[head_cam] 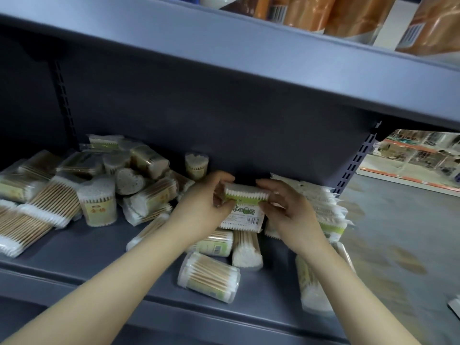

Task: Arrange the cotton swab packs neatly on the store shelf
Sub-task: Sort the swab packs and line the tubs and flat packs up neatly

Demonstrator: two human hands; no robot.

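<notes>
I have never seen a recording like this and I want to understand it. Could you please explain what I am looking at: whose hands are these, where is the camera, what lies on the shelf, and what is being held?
There is no machine here. A person wears one wide-angle camera on the head, so you look forward and down at their own two bare hands.

The left hand and the right hand together hold one flat pack of cotton swabs, each pinching one end of it, above the grey store shelf.

On the shelf lie many more swab packs in disorder: flat bags at the left, an upright round tub, a tub on its side near the front edge, and a stack of flat packs at the right. The shelf above holds orange-wrapped goods.
</notes>
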